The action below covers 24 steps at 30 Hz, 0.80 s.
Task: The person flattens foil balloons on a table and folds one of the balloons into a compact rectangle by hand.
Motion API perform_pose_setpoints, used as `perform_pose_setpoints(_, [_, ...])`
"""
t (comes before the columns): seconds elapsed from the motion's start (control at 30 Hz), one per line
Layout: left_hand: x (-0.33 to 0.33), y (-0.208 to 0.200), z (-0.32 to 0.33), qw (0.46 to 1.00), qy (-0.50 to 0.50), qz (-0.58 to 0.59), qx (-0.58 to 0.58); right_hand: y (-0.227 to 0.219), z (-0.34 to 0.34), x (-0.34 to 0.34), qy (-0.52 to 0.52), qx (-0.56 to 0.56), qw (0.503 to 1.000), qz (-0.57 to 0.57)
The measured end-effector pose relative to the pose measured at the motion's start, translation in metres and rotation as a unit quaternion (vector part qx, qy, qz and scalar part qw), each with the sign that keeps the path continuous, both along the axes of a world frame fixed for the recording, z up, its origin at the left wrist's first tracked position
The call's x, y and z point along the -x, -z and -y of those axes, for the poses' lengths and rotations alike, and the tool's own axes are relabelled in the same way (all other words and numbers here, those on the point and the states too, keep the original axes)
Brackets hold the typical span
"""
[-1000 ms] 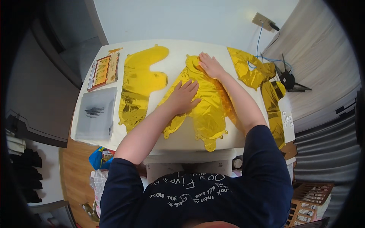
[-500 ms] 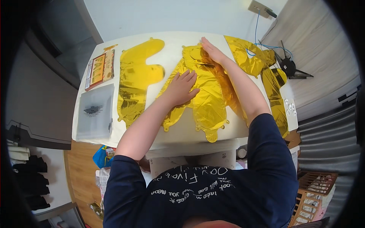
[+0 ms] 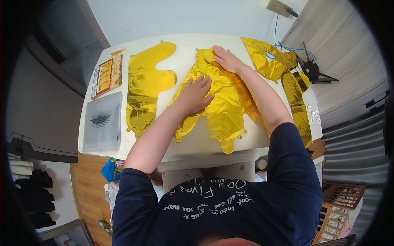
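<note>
A flat, creased gold foil balloon (image 3: 223, 104) lies in front of me on the white table, partly folded, with small tabs along its near end. My left hand (image 3: 196, 95) rests on its left part, fingers spread and palm down. Across its far right part lies my right hand (image 3: 227, 59), flat with the fingers stretched out. Neither hand grips anything. To the left is a second flat foil balloon (image 3: 143, 86), shaped like a letter F. More foil balloons lie on the right: a wide one (image 3: 266, 61) at the back and a narrow one (image 3: 296, 102) nearer me.
A printed balloon package (image 3: 107, 77) and a grey translucent plastic bag (image 3: 102, 123) lie at the left of the white table (image 3: 186, 45). Small clear round pieces (image 3: 314, 115) are at the right edge. Beyond stands a black router (image 3: 314, 71) with cables.
My right hand has slid slightly left and nearer to me over the foil. My left hand stays in about the same place.
</note>
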State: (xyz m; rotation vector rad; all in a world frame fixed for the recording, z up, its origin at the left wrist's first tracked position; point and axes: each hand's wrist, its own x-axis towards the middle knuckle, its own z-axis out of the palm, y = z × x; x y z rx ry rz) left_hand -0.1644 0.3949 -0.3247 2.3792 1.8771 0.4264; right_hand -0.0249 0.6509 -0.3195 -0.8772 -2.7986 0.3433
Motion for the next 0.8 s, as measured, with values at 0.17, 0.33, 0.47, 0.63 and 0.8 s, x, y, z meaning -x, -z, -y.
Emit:
perform_pose_setpoints(0.17, [0.000, 0.000, 0.001, 1.000, 0.004, -0.002, 0.005, 0.000, 0.008, -0.001, 0.006, -0.048, 0.998, 0.051])
perform_pose_setpoints(0.33, [0.004, -0.001, 0.005, 1.000, 0.000, -0.001, 0.017, 0.000, 0.014, 0.006, 0.009, -0.044, 0.998, 0.053])
perform_pose_setpoints(0.47, [0.000, 0.000, 0.000, 1.000, 0.011, 0.003, -0.007, 0.001, -0.002, -0.007, 0.005, 0.058, 0.995, -0.084])
perform_pose_setpoints(0.63, [-0.004, -0.002, -0.002, 1.000, 0.005, 0.009, 0.016, -0.010, 0.010, -0.051, 0.107, 0.153, 0.914, -0.361])
perform_pose_setpoints(0.8, [0.001, -0.002, 0.006, 1.000, -0.006, 0.011, 0.021, -0.031, 0.089, -0.152, 0.252, -0.005, 0.960, -0.121])
